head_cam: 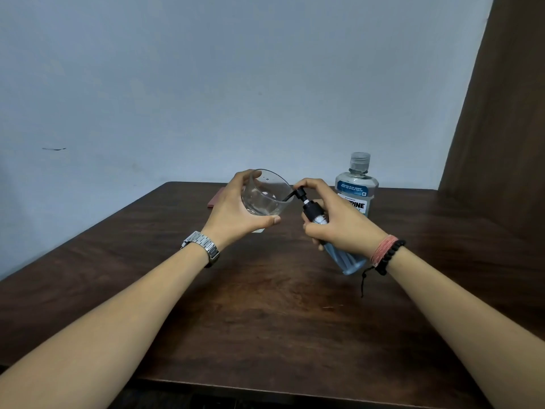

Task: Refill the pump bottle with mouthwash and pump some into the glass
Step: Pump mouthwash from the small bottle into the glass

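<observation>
Pumping step, frame centre: left hand grips tilted glass; right hand grips pump bottle, finger atop pump. Keep nozzle inside rim; press slowly.

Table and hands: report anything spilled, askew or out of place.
No spill shows on the table. The glass and pump bottle are both tilted, but on purpose: the left hand angles the glass to the nozzle, the right hand holds the bottle. The mouthwash bottle stands upright, capped.

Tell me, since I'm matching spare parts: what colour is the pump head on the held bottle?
Black; the pump head shows best in the head view.
</observation>
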